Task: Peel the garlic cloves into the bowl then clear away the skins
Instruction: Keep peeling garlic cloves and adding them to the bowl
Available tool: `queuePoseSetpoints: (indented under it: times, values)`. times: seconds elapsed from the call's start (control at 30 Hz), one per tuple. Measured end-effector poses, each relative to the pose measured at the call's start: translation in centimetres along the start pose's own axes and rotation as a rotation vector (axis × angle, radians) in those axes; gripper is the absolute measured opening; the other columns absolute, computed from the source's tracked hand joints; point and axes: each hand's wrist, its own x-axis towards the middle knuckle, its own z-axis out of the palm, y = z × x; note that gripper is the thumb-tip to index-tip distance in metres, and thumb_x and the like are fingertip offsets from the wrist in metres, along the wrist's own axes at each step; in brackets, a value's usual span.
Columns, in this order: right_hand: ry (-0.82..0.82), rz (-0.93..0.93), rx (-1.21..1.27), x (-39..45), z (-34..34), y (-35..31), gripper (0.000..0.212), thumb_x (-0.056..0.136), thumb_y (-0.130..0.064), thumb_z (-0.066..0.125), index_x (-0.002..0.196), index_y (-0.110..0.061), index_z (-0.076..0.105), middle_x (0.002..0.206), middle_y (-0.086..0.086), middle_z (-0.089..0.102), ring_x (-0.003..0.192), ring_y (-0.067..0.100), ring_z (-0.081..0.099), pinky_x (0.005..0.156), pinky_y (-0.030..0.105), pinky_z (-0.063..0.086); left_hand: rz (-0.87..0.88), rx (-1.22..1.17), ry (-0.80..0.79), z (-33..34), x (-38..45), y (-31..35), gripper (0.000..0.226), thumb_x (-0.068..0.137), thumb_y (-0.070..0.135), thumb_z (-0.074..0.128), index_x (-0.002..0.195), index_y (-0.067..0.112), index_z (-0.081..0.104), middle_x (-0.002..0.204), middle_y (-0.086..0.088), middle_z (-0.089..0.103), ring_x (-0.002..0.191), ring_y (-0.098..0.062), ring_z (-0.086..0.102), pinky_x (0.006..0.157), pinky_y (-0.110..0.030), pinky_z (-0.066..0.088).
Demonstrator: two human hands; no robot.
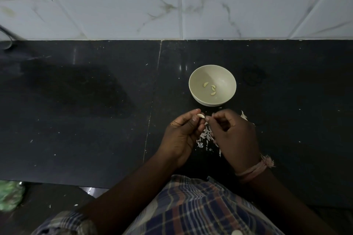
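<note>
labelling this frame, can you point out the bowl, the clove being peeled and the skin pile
bowl (225,76): head view, bare inner wall
garlic clove (200,115): head view, exposed middle
garlic skins (205,135): head view, pile between the hands

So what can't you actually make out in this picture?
- Head view: the garlic clove is mostly hidden by the left hand fingertips; whether skin remains is unclear.
- What the right hand pinches is too small to tell.
- The skins are partly covered by both hands.
- The green thing is blurred and cut off by the left edge.
- A dark object is cut off at the left edge.
</note>
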Motion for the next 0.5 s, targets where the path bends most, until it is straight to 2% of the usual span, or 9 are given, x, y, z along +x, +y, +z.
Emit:
queuePoseSetpoints:
  times: [0.13, 0.27, 0.4, 0.43, 0.5]
  values:
    - [-0.015, -0.034, -0.058, -0.14, -0.37, -0.15, 0.03, 0.101, -0.035, 0.061, 0.078, -0.016, 0.065, 0.063, -0.002, 0.064, 0.061, 0.015, 0.063, 0.059, 0.041, 0.051, 0.012, -0.006, 0.032, -0.14, 0.16, -0.01, 0.023, 0.08, 0.003, 0.064, 0.102, 0.004, 0.071, 0.087, -0.009, 0.075, 0.077, -0.012, 0.072, 0.072, -0.019, 0.06]
    - [-0.049, 0.001, -0.075, -0.12, -0.4, 0.22, 0.003, 0.091, -0.019, 0.073, 0.089, -0.019, 0.072, 0.081, -0.013, 0.071, 0.078, 0.002, 0.067, 0.073, 0.03, 0.057, 0.008, -0.022, 0.046, -0.28, 0.21, -0.03, 0.018, 0.092, -0.004, 0.057, 0.101, 0.004, 0.07, 0.084, -0.008, 0.075, 0.074, -0.011, 0.073, 0.07, -0.019, 0.06]
    - [-0.111, -0.009, -0.059, -0.06, -0.26, 0.14, 0.025, 0.089, 0.003, 0.062, 0.1, -0.017, 0.073, 0.109, -0.01, 0.073, 0.102, -0.002, 0.065, 0.09, 0.012, 0.05, 0.013, -0.027, 0.038, -0.31, 0.18, 0.11, 0.019, 0.084, 0.0, 0.062, 0.1, 0.005, 0.071, 0.086, -0.008, 0.076, 0.075, -0.011, 0.073, 0.069, -0.018, 0.059]
    - [-0.122, -0.01, -0.057, -0.17, -0.22, -0.07, 0.03, 0.089, 0.005, 0.059, 0.101, -0.017, 0.074, 0.111, -0.01, 0.074, 0.103, -0.001, 0.065, 0.091, 0.011, 0.048, 0.014, -0.027, 0.039, -0.32, 0.18, 0.12, 0.02, 0.083, 0.0, 0.063, 0.1, 0.005, 0.071, 0.086, -0.008, 0.076, 0.076, -0.012, 0.073, 0.069, -0.018, 0.059]
    - [-0.094, -0.042, -0.054, -0.43, -0.18, -0.38, 0.029, 0.088, 0.005, 0.056, 0.093, -0.015, 0.075, 0.098, -0.007, 0.075, 0.093, 0.004, 0.068, 0.085, 0.018, 0.052, 0.019, -0.021, 0.039, -0.35, 0.19, 0.09, 0.022, 0.079, 0.001, 0.064, 0.1, 0.004, 0.071, 0.085, -0.009, 0.076, 0.076, -0.012, 0.073, 0.069, -0.018, 0.059]
